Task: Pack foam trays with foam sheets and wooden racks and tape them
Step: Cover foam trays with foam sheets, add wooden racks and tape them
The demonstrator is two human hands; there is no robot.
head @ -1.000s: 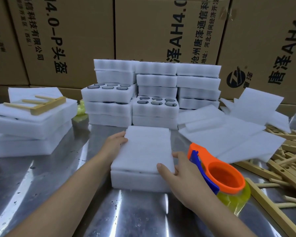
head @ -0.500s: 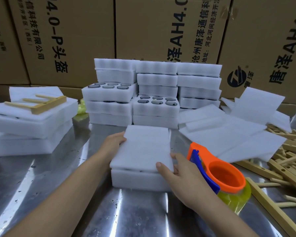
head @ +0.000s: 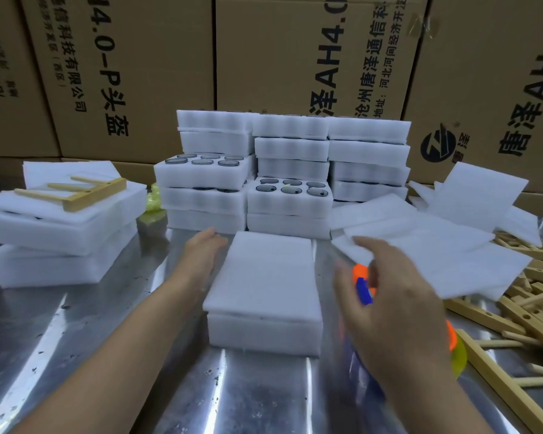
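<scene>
Boxes (head: 279,57) of brown card stand far back. Shiny worktop (head: 76,324) holds piles of foam trays (head: 289,170). One foam tray (head: 264,335) sits near, in the middle, a foam sheet (head: 264,277) on top. Wooden racks (head: 530,292) lie on the right. Left hand (head: 201,250) is just beside the tray's far left edge, fingers loose. Right hand (head: 392,311), blurry, fingers spread open, hovers over the orange tape holder (head: 359,270).

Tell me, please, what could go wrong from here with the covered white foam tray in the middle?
1. The white foam sheet lies untaped on the white foam tray, with only the left hand at its far corner; it may well slide askew.
2. The right hand, blurred above the orange tape dispenser, could brush the loose white foam sheets beside it and scatter them.
</scene>
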